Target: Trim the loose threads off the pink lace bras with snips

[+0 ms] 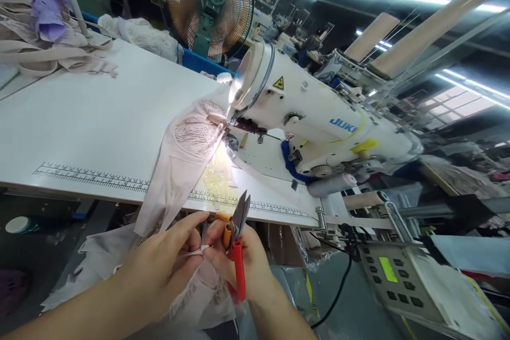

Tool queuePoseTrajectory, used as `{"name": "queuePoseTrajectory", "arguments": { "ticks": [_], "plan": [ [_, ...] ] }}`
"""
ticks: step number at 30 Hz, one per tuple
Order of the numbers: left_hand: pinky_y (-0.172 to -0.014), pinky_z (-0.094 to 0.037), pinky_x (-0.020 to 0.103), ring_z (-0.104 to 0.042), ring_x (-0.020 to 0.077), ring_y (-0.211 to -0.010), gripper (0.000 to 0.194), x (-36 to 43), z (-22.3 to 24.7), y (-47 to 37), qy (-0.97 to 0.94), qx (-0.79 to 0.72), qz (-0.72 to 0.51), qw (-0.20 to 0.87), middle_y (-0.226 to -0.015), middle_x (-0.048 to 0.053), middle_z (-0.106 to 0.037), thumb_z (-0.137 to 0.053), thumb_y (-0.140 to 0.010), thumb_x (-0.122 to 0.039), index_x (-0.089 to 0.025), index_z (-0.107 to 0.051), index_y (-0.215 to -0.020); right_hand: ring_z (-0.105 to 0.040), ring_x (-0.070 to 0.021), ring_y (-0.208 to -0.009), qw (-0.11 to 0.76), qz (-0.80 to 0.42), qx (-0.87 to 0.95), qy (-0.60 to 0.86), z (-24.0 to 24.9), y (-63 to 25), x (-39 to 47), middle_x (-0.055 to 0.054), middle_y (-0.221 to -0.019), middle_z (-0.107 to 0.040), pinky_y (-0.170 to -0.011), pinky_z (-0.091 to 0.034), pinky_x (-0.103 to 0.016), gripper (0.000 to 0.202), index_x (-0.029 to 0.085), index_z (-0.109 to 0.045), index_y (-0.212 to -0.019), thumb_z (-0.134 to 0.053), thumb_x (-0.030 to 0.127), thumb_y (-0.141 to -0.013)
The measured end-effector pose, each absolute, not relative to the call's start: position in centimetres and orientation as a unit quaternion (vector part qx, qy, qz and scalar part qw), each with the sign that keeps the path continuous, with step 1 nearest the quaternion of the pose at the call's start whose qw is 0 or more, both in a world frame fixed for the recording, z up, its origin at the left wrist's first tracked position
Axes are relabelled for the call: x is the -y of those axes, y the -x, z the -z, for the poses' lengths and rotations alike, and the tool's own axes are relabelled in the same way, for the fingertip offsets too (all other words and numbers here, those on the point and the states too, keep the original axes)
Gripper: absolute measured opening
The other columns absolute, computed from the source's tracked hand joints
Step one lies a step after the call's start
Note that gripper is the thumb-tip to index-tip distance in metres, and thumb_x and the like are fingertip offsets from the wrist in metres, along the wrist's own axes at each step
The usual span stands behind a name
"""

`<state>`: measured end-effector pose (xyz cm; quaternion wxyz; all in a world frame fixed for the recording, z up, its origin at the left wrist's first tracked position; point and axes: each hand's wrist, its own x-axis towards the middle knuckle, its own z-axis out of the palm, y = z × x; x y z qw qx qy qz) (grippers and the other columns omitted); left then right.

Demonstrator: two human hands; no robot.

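Observation:
In the head view, my left hand pinches the edge of a pale pink lace garment in front of the table edge. My right hand meets it there, its fingertips on the same edge. Scissors with one red and one orange handle sit in my right hand, blades pointing up and slightly parted. Another part of pale pink lace fabric lies on the table under the needle of the white sewing machine and hangs over the front edge. Whether both fabric parts join is hidden.
The white table has a printed ruler along its front. Beige straps and fabric lie at the far left. A large fan stands behind. A control panel and a thread cone are on the right.

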<state>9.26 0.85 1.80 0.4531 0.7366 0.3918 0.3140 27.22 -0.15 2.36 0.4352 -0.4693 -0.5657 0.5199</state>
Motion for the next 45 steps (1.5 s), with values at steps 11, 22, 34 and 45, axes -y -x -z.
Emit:
{"name": "queuePoseTrajectory", "arguments": {
  "ticks": [11, 22, 34, 45],
  "plan": [
    [-0.042, -0.020, 0.021, -0.026, 0.0078, -0.046, 0.029, -2.3, -3.1, -9.9, -0.535, -0.432, -0.201, 0.698, -0.054, -0.008, -0.031, -0.053, -0.076, -0.042, -0.020, -0.041, -0.061, -0.044, -0.0143, -0.064, 0.290, -0.523, 0.673, 0.434, -2.4, -29.6, -1.0, -0.001, -0.076, -0.049, -0.057, -0.040, -0.028, 0.066, 0.019, -0.050, -0.087, -0.054, 0.080, -0.064],
    [-0.046, -0.021, 0.023, -0.029, 0.0095, -0.049, 0.023, -3.4, -1.9, -9.9, -0.558, -0.475, -0.162, 0.661, -0.052, -0.007, -0.033, -0.052, -0.070, -0.035, -0.019, -0.044, -0.056, -0.032, -0.0111, -0.053, 0.083, -0.445, 0.765, 0.458, -1.6, -31.0, 0.8, 0.003, -0.062, -0.039, -0.049, -0.027, -0.025, 0.070, 0.021, -0.032, -0.066, -0.029, 0.091, -0.065],
    [-0.046, -0.016, 0.023, -0.024, 0.0079, -0.047, 0.026, -3.8, -2.0, -9.2, -0.479, -0.433, -0.166, 0.746, -0.049, -0.008, -0.031, -0.059, -0.067, -0.038, -0.018, -0.045, -0.056, -0.029, -0.0107, -0.054, 0.082, -0.427, 0.759, 0.484, -1.9, -30.4, 1.2, 0.003, -0.061, -0.041, -0.047, -0.025, -0.024, 0.062, 0.021, -0.032, -0.066, -0.040, 0.083, -0.069],
    [-0.046, -0.016, 0.024, -0.024, 0.0080, -0.047, 0.027, -3.8, -1.8, -9.0, -0.483, -0.428, -0.170, 0.744, -0.050, -0.008, -0.032, -0.059, -0.069, -0.038, -0.018, -0.045, -0.056, -0.031, -0.0096, -0.050, 0.092, -0.461, 0.733, 0.491, -0.9, -30.0, 1.6, 0.004, -0.058, -0.038, -0.047, -0.025, -0.023, 0.059, 0.021, -0.032, -0.064, -0.040, 0.079, -0.073]
  ]
}}
